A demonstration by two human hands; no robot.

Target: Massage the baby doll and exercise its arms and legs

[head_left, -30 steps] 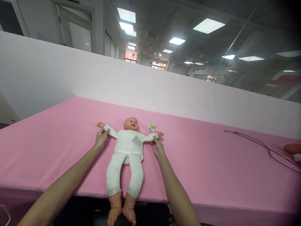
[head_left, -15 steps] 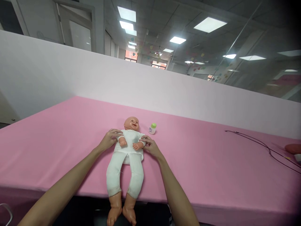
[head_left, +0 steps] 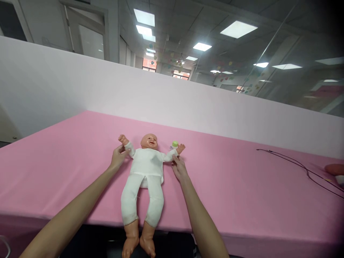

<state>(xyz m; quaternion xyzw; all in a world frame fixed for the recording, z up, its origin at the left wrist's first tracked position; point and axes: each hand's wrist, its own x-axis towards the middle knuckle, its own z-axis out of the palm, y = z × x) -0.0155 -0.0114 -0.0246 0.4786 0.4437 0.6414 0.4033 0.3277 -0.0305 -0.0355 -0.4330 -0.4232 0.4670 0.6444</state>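
A bald baby doll (head_left: 146,163) in a white top and white trousers lies on its back, its bare feet past the near edge of the pink table. Both of its arms are spread out and raised beside the head. My left hand (head_left: 119,156) has its fingers closed on the doll's sleeve at the left of the picture. On the other side, my right hand (head_left: 179,167) grips the other sleeve near the forearm. A small bottle with a green cap (head_left: 175,144) stands just behind the doll's hand, which partly hides it.
The pink table (head_left: 228,186) runs up to a low white wall (head_left: 161,96). Thin dark cables (head_left: 303,165) lie at the right, near a reddish-brown object (head_left: 334,169) at the picture's edge. Glass rises above the wall.
The doll's arms have swung from its belly outward and up, one to each side. My hands have moved apart with them. The doll's right-hand-side arm now covers part of the bottle.
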